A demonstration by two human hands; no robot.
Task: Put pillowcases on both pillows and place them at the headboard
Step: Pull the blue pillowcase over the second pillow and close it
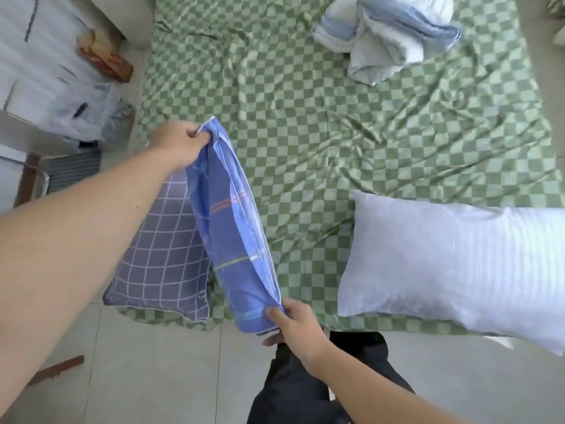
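Stretching between two hands, a blue pillowcase (232, 228) is held up above the near edge of the bed (305, 123), which is covered by a green checked sheet. One end of it is pinched by the left hand (180, 145), with the fingers curled round the bunched cloth, while the other, lower end is gripped by the right hand (295, 327) between thumb and fingers. Behind the hanging cloth, at the near left corner of the bed, a pillow in a dark grid-patterned case (159, 255) is lying flat, partly hidden by the pillowcase. A bare white pillow (452, 270) is lying on the near right side of the bed, well apart from the covered one. A crumpled pale blue-and-white quilt (388, 35) is heaped at the far side of the sheet. Beside the bed on the left, a cardboard box (105, 56) and a plastic bag (82, 114) can be seen near the wall. Dark trousers (305, 393) are visible below, over a tiled floor (153, 377).
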